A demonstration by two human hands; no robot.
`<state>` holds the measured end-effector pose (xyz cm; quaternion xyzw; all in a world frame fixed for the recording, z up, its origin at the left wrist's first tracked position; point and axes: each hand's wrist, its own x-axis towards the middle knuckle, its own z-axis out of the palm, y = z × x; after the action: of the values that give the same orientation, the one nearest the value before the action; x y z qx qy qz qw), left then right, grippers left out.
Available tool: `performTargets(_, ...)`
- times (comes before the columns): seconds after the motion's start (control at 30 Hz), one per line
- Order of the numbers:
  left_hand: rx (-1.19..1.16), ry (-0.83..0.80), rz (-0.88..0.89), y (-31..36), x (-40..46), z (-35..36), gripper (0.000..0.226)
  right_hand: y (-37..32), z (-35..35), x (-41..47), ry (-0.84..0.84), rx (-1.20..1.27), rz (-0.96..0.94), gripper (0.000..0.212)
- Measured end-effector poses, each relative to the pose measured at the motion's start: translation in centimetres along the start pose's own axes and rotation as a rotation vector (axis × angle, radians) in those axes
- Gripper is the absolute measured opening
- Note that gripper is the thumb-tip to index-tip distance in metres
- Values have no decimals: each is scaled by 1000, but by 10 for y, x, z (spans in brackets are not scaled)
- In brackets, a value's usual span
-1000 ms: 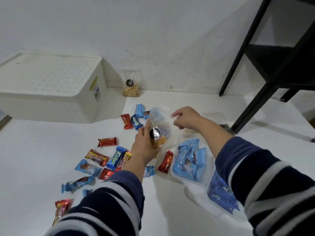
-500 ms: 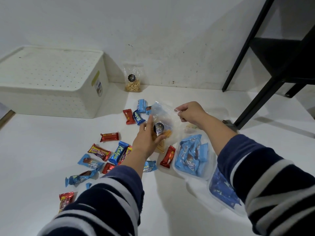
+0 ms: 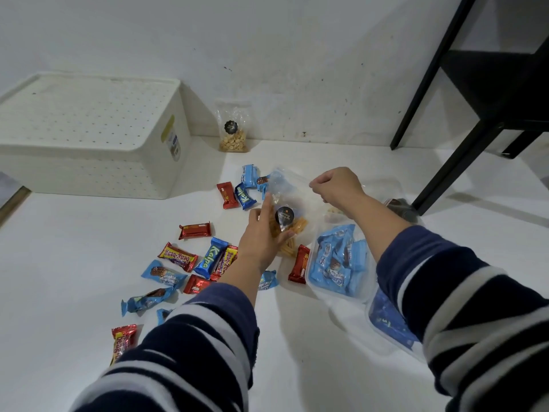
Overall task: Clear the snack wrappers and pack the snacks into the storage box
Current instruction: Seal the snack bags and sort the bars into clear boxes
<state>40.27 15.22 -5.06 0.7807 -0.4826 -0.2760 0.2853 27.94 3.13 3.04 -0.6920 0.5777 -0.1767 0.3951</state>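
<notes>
**Both hands on the clear snack bag**

Fingers (image 3: 269,208) of the left hand (image 3: 261,239) curled round the lower part of a clear bag (image 3: 286,215) of orange sticks, thumb side up. The right hand (image 3: 337,185) pinched the bag's top edge, fingers bent tight. The bag stood near the middle of the floor (image 3: 74,263), among scattered wrapped bars (image 3: 178,257). A white box (image 3: 89,135), lid on, sat against the wall at the floor's far left. A second bag (image 3: 233,130) leaned on the wall beside it. A tub (image 3: 338,263) of blue packets lay just right of the held bag.
</notes>
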Motion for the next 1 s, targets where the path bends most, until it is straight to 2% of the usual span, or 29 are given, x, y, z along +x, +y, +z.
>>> performTargets(0.13,-1,-13,8,0,-2,0,97,1,3,-2,-5,-67,-25,19)
performTargets(0.3,-22,-23,-3,-3,-2,-1,97,-2,5,-3,-34,-32,-31,21)
performTargets(0.8,-66,-67,1,-3,-5,-1,93,-8,13,4,0,-95,-63,9)
performTargets(0.93,-68,-65,6,-3,-6,-1,94,-7,19,6,-44,-218,-59,39)
performTargets(1.0,-60,-63,7,-3,-6,-1,94,-7,20,5,-82,-283,-47,34)
